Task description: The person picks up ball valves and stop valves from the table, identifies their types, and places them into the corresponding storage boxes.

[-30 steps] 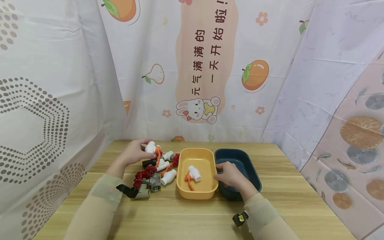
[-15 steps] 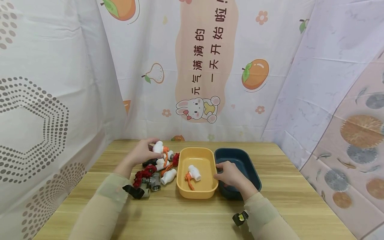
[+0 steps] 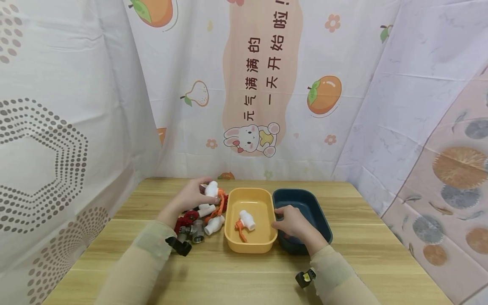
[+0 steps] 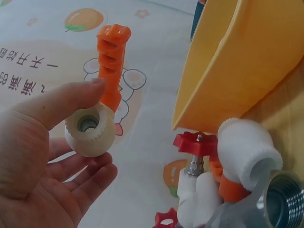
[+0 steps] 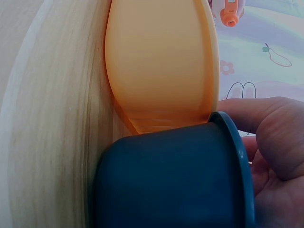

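Pinching white ball valve (image 3: 211, 189), left grip (image 3: 187, 199) | I'd hold orange lever (image 4: 112, 61) clear of yellow tub (image 3: 260, 206) | right grip (image 3: 293, 222): can't tell

Bright even head view, dimmer wrist views, faint soft shadow on table (image 3: 236, 279)

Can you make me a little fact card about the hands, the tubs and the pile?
Left hand: holds a white valve with an orange handle
Right hand: at the rim of the blue tub; grip unclear
Left of that: the yellow tub
Inside the yellow tub: a second valve
Pile: mixed valves, left of the yellow tub
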A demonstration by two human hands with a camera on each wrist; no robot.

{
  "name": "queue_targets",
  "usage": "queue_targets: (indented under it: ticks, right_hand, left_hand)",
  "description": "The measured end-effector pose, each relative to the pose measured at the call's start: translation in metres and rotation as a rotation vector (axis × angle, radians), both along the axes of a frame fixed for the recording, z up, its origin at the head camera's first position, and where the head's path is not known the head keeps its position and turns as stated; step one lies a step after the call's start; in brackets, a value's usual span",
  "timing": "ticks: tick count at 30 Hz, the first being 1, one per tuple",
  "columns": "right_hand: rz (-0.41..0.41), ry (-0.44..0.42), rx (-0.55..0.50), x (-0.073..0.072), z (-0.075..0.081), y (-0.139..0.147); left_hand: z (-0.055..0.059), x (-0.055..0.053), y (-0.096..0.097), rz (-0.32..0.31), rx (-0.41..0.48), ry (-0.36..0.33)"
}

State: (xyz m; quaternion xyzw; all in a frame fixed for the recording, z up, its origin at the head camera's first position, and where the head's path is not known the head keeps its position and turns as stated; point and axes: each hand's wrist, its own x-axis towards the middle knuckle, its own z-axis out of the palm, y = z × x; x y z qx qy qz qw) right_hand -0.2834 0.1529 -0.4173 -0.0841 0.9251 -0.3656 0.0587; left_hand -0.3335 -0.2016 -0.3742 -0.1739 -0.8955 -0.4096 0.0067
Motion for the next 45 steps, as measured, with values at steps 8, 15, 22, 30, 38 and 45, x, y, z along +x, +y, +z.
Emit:
queue_targets:
  ticks: [8,15,22,30,38,45]
  right_hand:
    - [0.003,0.007,0.006,0.001,0.0,0.0]
    - [0.004,0.003,-0.007,0.001,-0.001,0.001]
    - [-0.001,0.005,-0.01,0.0,-0.003,0.0]
    - [-0.006,0.005,-0.013,0.0,-0.003,0.0]
    - [0.004,0.012,-0.015,0.0,-0.002,0.0]
    - [-0.002,0.007,-0.014,-0.001,-0.003,0.001]
  left_hand:
    - [-0.005,-0.002,0.02,-0.002,0.012,-0.009]
    - [-0.009,-0.003,0.038,0.003,0.01,-0.002]
    - [-0.019,-0.007,0.051,0.014,0.028,-0.011]
    - [-0.026,-0.015,0.065,0.016,0.022,0.041]
    - [-0.031,-0.023,0.075,0.03,0.024,0.008]
    - [-0.033,-0.026,0.082,0.055,-0.026,-0.005]
